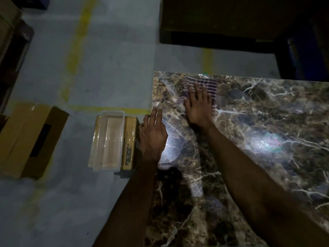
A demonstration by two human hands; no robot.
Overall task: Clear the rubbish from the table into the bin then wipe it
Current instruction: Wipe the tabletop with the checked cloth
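The tabletop (249, 122) shows no rubbish, so wiping looks like the step in hand. The bin (108, 139) sits on the floor beyond the left hand (154, 134), whose straight fingers rest at the tabletop's edge. Under the right hand (198, 106), spread fingers press the cloth (210, 86) flat near the far corner. Judgement: keep the palm flat; open marble lies right of those fingers.

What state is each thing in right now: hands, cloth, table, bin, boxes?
Right hand: flat, fingers spread, pressing the cloth.
Left hand: open, resting at the table's left edge, holding nothing.
Cloth: striped, blurred, spread on the table near its far left corner.
Table: marbled top, glossy, no rubbish visible.
Bin: clear, on the floor atop a box, looks empty.
Cardboard box: on the floor, closed.
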